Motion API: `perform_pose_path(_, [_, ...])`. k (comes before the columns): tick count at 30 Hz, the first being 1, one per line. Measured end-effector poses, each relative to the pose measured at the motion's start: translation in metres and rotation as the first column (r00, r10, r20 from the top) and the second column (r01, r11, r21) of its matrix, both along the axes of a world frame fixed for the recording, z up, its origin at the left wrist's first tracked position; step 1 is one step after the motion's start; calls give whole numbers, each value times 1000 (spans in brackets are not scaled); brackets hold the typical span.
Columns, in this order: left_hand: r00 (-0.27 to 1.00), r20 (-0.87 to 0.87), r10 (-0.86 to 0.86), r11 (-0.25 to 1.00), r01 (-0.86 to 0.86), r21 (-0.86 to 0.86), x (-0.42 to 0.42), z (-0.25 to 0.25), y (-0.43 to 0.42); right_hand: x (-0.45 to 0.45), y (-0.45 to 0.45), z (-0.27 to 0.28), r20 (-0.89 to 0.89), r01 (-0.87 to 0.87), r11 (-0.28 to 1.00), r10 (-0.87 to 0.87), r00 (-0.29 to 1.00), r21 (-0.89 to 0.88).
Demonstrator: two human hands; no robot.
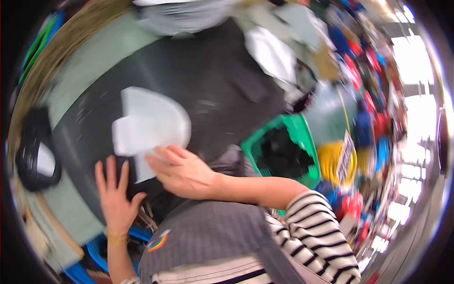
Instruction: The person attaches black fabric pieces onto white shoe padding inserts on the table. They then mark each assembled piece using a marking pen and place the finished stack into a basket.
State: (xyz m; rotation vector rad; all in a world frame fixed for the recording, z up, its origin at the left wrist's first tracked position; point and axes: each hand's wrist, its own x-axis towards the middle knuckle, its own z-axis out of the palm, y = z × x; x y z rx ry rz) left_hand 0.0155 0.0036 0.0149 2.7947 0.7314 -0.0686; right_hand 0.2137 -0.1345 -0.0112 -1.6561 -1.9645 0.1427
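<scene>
While the person in the gray apron (208, 241) (it has a little rainbow (159, 240) on it) bends over the table, the left hand (117, 203) looks to be off the half-round white piece (156, 118), so a hard push from the right hand (183, 173) could make it slide or bend. The left hand is open, fingers spread wide, close to the piece but not holding anything. The right arm reaches across the body, with its hand bent over the piece's near end. That hand is blurry, so I can't tell if it pinches or just presses. The white piece lies on a black mat (215, 61). Over to the right sits a green basket (308, 137) with black scraps (283, 149) inside. Farthest off is a white stack (182, 16).
</scene>
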Motion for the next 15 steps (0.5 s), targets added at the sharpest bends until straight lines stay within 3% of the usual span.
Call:
perform_pose_path(2, [998, -52, -25, 999, 28, 45, 6, 4, -10, 11, -51, -1, -265, 233, 966, -196, 944, 112])
perform_pose_path(4, [999, -24, -29, 996, 31, 79, 10, -2, -11, 22, -124, -13, -311, 524, 848, -479, 821, 78])
perform_pose_path(6, [989, -10, -149, 958, 147, 247, 8, -4, -9, 16, -196, -34, -313, 853, 507, -836, 450, -126])
perform_pose_path(7, [987, -33, -155, 960, 159, 231, 10, -7, -11, 13, -237, -65, -366, 944, 242, -919, 148, -226])
perform_pose_path(9, [982, -65, -177, 943, 188, 273, 14, -15, -14, 13, -338, -139, -254, 868, -213, -901, -352, -448])
perform_pose_path(10, [977, -80, -195, 929, 210, 304, 16, -17, -15, 12, -389, -172, -39, 836, -385, -901, -433, -391])
perform_pose_path(12, [972, -111, -209, 901, 236, 364, 18, -20, -17, 14, -459, -207, 150, 718, -559, -820, -553, -415])
perform_pose_path(14, [983, -109, -145, 901, 177, 396, 20, -24, -23, 29, -502, -239, 279, 640, -678, -733, -620, -361])
perform_pose_path(15, [989, -74, -128, 899, 147, 412, 18, -33, -23, 38, -516, -248, 253, 672, -644, -764, -594, -366])
